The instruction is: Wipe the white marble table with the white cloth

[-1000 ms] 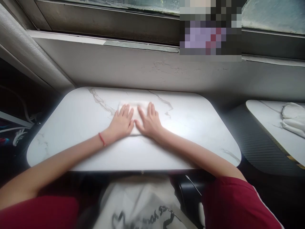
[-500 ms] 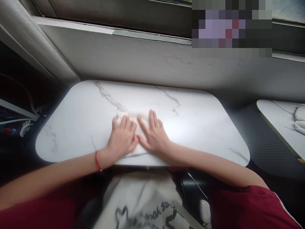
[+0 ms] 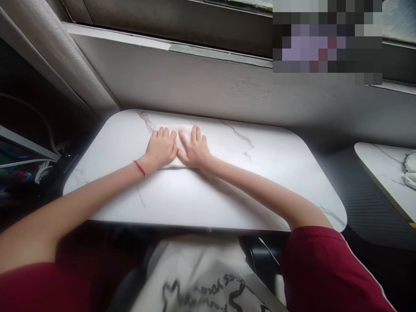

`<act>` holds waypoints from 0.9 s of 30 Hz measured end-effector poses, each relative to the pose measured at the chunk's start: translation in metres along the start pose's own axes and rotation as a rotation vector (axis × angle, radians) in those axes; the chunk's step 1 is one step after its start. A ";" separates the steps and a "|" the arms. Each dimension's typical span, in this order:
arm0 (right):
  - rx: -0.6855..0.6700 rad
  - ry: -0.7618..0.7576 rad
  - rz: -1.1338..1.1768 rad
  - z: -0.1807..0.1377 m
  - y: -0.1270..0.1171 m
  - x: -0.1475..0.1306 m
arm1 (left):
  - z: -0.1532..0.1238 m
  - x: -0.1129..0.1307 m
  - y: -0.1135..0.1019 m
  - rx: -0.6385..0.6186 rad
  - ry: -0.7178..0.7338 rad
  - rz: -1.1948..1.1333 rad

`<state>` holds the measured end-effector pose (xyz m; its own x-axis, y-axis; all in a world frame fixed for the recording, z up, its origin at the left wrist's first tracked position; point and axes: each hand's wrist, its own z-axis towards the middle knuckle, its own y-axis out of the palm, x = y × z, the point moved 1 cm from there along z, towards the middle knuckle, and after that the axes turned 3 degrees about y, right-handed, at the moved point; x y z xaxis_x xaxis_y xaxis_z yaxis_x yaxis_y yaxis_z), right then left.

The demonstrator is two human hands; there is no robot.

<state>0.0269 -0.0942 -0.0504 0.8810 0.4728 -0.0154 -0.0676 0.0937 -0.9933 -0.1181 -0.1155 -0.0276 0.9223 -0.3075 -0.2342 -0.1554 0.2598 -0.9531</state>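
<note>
A folded white cloth (image 3: 175, 164) lies flat on the white marble-patterned table (image 3: 208, 199), left of its middle and toward the far edge. My left hand (image 3: 161, 146), a red string bracelet at its wrist, rests palm down on the cloth's left part with the fingers slightly bent and a little apart. On the right part of the cloth, my right hand (image 3: 195, 149) presses down flat, fingers stretched and thumb spread toward the left hand. The two thumbs are close together. Both palms hide much of the cloth.
Behind the table rises a grey wall (image 3: 201, 82) below a window ledge. To the right stands a second marble-patterned table (image 3: 383, 173) with a white object (image 3: 410, 168) at the frame's edge. Cables (image 3: 43, 167) hang at the left. White fabric with dark lettering (image 3: 208, 277) is below.
Both hands have pushed the cloth away from me and slightly left, from near the table's front edge toward its far side. The camera view has shifted a little.
</note>
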 end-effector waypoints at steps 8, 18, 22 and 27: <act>0.085 0.086 0.030 0.053 0.009 -0.009 | 0.041 -0.053 0.034 0.138 0.009 -0.168; 0.155 0.139 0.031 0.100 0.022 -0.006 | 0.075 -0.085 0.054 0.156 -0.041 -0.257; 0.094 0.157 -0.060 0.115 0.023 -0.005 | 0.084 -0.092 0.057 0.120 -0.092 -0.307; 0.190 0.190 0.050 0.122 0.031 -0.004 | 0.085 -0.091 0.056 0.100 -0.122 -0.337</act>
<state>-0.0361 0.0135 -0.0676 0.9453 0.3097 -0.1028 -0.1840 0.2459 -0.9517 -0.1811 0.0047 -0.0429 0.9519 -0.2817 0.1202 0.1944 0.2527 -0.9478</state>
